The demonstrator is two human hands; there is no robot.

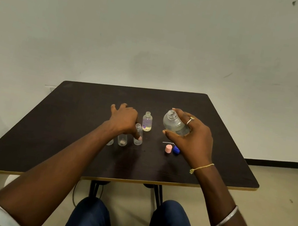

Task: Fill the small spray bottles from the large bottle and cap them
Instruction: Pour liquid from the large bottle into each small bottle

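My right hand point(192, 137) grips the large clear bottle point(174, 125), uncapped, lifted off the table and tilted to the left with a little liquid inside. My left hand point(123, 119) rests over a row of small clear bottles, thumb and fingers on one open small bottle point(137, 135) that leans slightly. Two more small bottles point(122, 139) stand left of it, the far one point(110, 142) partly hidden by my wrist. An open small bottle with a purple mark point(147, 121) stands behind, holding a little yellowish liquid.
A pink cap point(168, 148) and a blue cap point(176, 150) lie on the dark table point(85, 112) under my right hand, with a thin white tube point(168, 142) beside them. The table's front edge is near my knees; a wall stands behind.
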